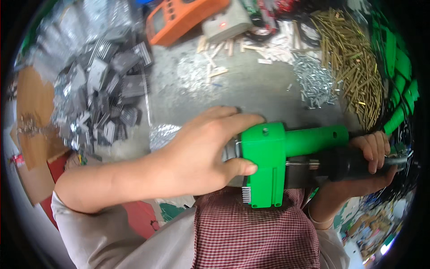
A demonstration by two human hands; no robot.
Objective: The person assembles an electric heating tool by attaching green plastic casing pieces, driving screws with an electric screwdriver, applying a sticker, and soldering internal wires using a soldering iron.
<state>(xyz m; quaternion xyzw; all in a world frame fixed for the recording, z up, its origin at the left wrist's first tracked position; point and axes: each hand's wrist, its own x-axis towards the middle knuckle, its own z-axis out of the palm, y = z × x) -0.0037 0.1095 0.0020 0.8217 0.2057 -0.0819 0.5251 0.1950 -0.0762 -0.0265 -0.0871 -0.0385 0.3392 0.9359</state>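
My left hand [204, 150] is closed around the end of a green plastic housing [266, 168], thumb on its near side and fingers over the far side. A tube-shaped green handle sticks out of the housing to the right. Metal fins show at the housing's lower left. My right hand [374, 154] grips a black electric screwdriver [347, 165], which lies alongside the handle. Its metal shaft points left at the housing, and the tip meets the housing's side; whether a screw is there I cannot see.
Grey finned metal parts [105, 85] are heaped at the left. Small silver screws [316, 80] and long brass-coloured rods [351, 62] lie in piles at the right, near green handles [401, 85]. An orange meter [181, 20] and a pale box [227, 22] stand at the back.
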